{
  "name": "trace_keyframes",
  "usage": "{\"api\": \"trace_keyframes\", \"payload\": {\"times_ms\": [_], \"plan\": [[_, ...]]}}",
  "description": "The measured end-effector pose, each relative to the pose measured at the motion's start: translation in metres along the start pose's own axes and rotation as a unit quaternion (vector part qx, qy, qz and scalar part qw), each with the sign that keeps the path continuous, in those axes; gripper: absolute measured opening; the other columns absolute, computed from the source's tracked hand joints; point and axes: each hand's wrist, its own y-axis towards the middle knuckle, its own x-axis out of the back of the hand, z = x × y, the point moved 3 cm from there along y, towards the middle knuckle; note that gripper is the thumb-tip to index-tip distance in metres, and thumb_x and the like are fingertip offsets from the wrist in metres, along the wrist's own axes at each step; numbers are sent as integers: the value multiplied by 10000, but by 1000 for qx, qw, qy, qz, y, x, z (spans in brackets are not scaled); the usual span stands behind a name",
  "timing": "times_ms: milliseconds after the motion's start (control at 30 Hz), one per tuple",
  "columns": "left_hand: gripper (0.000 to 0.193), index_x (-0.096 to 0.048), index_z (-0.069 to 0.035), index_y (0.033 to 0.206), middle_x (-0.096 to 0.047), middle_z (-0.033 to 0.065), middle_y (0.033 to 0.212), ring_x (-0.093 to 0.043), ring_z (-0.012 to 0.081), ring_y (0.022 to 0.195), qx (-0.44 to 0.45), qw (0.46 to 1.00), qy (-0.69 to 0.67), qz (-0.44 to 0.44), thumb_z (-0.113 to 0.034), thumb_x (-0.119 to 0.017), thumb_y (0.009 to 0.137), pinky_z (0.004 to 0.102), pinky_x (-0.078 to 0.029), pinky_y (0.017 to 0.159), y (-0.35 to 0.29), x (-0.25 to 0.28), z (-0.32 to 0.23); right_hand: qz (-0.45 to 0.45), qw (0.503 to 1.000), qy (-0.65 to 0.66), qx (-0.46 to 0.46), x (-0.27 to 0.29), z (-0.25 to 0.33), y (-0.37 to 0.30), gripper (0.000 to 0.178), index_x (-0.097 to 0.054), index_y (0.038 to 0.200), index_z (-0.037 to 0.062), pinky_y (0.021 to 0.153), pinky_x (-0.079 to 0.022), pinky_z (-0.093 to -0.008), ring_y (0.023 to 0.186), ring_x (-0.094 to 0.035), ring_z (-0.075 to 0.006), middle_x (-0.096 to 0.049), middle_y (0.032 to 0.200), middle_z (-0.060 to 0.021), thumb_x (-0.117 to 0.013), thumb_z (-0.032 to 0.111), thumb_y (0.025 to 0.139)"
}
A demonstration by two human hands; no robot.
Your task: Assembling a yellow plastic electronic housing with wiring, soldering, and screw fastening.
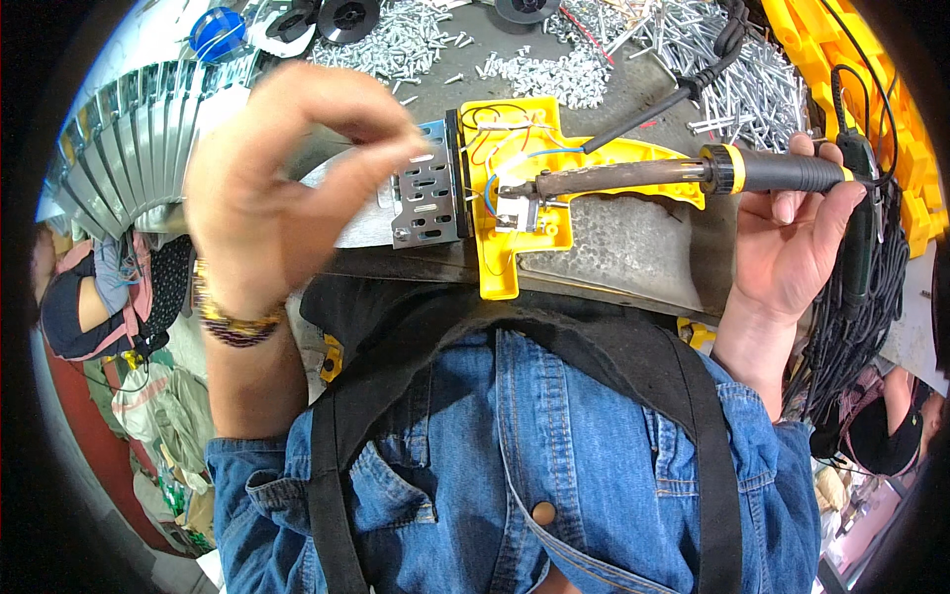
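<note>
My right hand (792, 228) grips the black handle of a soldering iron (623, 179), fingers wrapped round it. Its long metal barrel points left, and the tip reaches a small white-and-metal switch block (517, 212). That block sits inside an open yellow plastic tool housing (500, 267) with red, black and blue wires in it. A slotted metal plate (427, 198) is attached at the housing's left side. Over this plate my left hand (272, 168) is raised, blurred, thumb and forefinger closed together; anything between them is too small to make out. A black cord (638, 119) runs into the housing.
Heaps of screws (396, 45) and long screws (732, 89) lie at the back, beside black spools (348, 20) and a blue spool (218, 35). Fanned metal plates (129, 148) stand left. Yellow housings (910, 129) and bundled black cords (856, 327) are right. People show at both sides.
</note>
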Motion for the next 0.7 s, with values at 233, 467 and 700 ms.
{"api": "trace_keyframes", "payload": {"times_ms": [233,467,700], "plan": [[277,-699,-43,1098,-657,39,1028,-578,123,901,132,987,9,93,-164,-720,850,262,-451,774,18,5,8,-14,1000,23,15,-6,0,-3,397,-583,1284,88,773,-530,-273,657,-528,-93,-679,1121,-132,-616,347,986],[132,-693,-4,991,-665,65,1040,-599,135,907,55,983,-79,156,-75,-678,880,268,-469,784,28,-28,2,-18,998,-48,37,-18,5,-1,372,-570,1283,67,630,-470,-194,655,-514,-76,-667,1108,-116,-664,240,967],[99,-644,-22,1008,-675,98,1019,-623,166,965,115,949,-268,119,-28,-661,910,294,-475,897,10,-35,26,-24,996,-67,51,-19,3,0,370,-595,1243,59,624,-452,-202,639,-485,-71,-653,1102,-110,-685,268,950]]}}
